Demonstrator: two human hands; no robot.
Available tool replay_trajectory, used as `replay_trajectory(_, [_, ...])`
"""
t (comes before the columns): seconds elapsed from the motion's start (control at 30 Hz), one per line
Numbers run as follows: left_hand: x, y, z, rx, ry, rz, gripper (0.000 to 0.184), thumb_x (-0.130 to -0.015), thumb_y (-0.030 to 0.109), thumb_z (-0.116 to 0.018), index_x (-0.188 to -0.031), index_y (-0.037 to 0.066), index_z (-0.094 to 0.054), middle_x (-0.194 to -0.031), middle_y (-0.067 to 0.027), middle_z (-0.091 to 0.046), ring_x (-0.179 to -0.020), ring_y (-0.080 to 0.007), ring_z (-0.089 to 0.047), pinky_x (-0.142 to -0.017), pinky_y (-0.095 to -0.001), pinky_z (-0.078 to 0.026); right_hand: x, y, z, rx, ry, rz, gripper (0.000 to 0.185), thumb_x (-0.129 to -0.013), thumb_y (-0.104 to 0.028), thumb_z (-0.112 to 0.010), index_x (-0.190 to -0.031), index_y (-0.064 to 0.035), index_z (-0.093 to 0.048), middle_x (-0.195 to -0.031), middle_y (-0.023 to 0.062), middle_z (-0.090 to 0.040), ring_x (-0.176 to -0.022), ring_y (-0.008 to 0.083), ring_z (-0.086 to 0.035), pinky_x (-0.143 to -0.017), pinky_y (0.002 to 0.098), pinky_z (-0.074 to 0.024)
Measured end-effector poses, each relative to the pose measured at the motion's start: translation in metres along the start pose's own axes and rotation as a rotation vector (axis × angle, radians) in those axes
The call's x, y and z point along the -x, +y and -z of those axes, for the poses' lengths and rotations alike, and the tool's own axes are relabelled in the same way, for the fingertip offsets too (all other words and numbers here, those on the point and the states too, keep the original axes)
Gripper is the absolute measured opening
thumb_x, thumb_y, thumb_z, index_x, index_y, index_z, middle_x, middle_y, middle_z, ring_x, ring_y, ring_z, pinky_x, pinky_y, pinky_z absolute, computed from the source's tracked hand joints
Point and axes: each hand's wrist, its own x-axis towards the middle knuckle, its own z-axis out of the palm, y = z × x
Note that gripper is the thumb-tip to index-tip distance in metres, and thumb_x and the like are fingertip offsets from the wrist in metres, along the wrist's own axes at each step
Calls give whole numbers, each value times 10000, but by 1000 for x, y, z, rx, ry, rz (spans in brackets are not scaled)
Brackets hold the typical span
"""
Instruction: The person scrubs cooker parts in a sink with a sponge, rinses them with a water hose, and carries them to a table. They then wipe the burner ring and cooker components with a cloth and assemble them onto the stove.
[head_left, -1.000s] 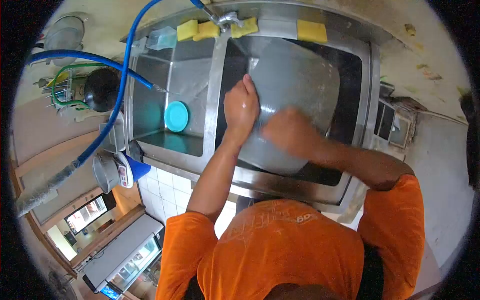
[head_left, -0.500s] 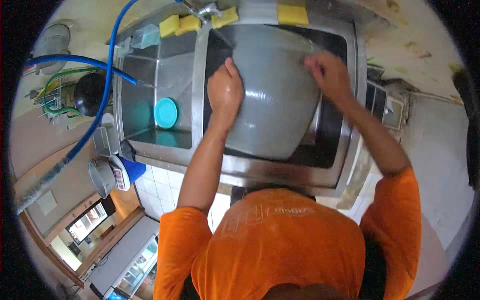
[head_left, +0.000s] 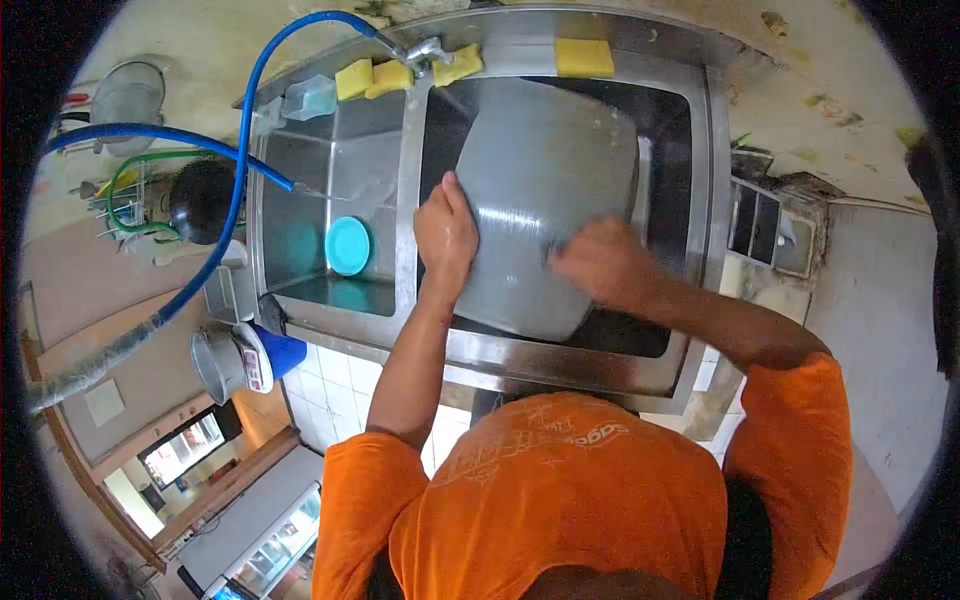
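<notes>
Kitchen-type washing area, steel double sink (head_left: 408, 200) with tap (head_left: 428, 50), yellow sponges (head_left: 584, 58) along far rim, pans and wire rack of utensils at left

In the head view, the left hand (head_left: 445, 238) grips the edge of a grey tub (head_left: 545, 200) at centre; the right hand (head_left: 607, 264) is over it, while a turquoise bowl (head_left: 348, 246) sits left of centre.

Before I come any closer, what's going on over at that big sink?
A person in an orange shirt has both hands at a big grey plastic thing in the right basin. The left hand holds its edge, and the right hand, a bit blurry, is over its surface; I can't tell if it holds anything. In the left basin there's a round turquoise dish, and the blue hose ends above that basin.
</notes>
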Motion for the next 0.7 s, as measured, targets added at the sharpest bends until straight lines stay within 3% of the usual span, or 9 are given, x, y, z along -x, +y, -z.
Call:
replay_trajectory(0.1, [32, -13, -3, 138, 81, -33, 511, -1016, 321, -350, -780, -44, -620, -727, -306, -598, -680, -488, -584, -599, -509, -435, -30, 38, 9, 54, 77, -126, 133, -877, -196, -585, -864, -103, -679, -851, 75, -666, -818, 252, -648, -764, 421, -514])
replay_trajectory(0.2, [70, -44, -10, 197, 90, -11, 462, -1009, 279, -385, -729, -33, -580, -658, -282, -569, -606, -475, -556, -531, -497, -394, -57, 53, 30, -401, 168, -766, 120, -886, -168, -587, -884, -85, -674, -807, 95, -632, -771, 257, -602, -759, 425, -464])
replay_trajectory(0.27, [73, -69, -25, 224, 242, -109, 496, -1028, 267, -359, -653, -40, -465, -535, -221, -435, -458, -338, -386, -483, -462, -271, -49, 65, -7, -543, 161, -494, 157, -882, -219, -563, -841, -96, -652, -829, 76, -651, -790, 251, -630, -760, 441, -482])
replay_trajectory(0.33, [88, -83, -28, 256, 253, -121, 475, -1024, 246, -354, -657, -32, -470, -542, -212, -447, -460, -338, -414, -480, -455, -280, -28, -8, -20, -29, -61, 104, 193, -915, -209, -534, -846, -62, -638, -810, 98, -636, -759, 270, -612, -716, 420, -485])
replay_trajectory(0.43, [92, -97, -41, 313, 256, -104, 469, -1021, 244, -357, -654, -25, -468, -543, -203, -456, -462, -326, -428, -476, -443, -291, -56, -5, -21, 125, -1, 27, 111, -868, -176, -580, -846, -76, -622, -835, 77, -629, -787, 235, -611, -719, 392, -488])
replay_trajectory(0.5, [109, -107, -43, 339, 251, -64, 467, -1019, 248, -361, -655, -23, -470, -543, -198, -462, -464, -314, -436, -475, -435, -298, -97, 53, -5, -489, 23, -635, 80, -868, -161, -565, -828, -102, -601, -802, 77, -603, -772, 255, -603, -716, 404, -483])
replay_trajectory(0.53, [115, -111, -42, 275, 228, -69, 469, -1018, 252, -360, -657, -23, -480, -544, -191, -475, -464, -301, -448, -472, -425, -308, -90, 44, -12, -507, 10, -641, 80, -868, -161, -565, -828, -102, -601, -802, 77, -603, -772, 255, -603, -716, 404, -483])
replay_trajectory(0.6, [102, -106, -42, 269, 265, -138, 474, -1016, 256, -354, -663, -23, -506, -548, -179, -502, -468, -272, -481, -466, -403, -321, -95, 51, -16, -405, 263, -198, 173, -891, -206, -524, -801, -93, -619, -749, 109, -604, -718, 304, -628, -684, 412, -501])
replay_trajectory(0.7, [101, -101, -39, 328, 217, -87, 466, -1012, 245, -350, -682, -22, -542, -567, -183, -531, -482, -301, -509, -473, -422, -343, -87, 20, -32, 2, 68, 78, 199, -911, -226, -517, -850, -89, -647, -756, 133, -606, -744, 318, -631, -702, 399, -511])
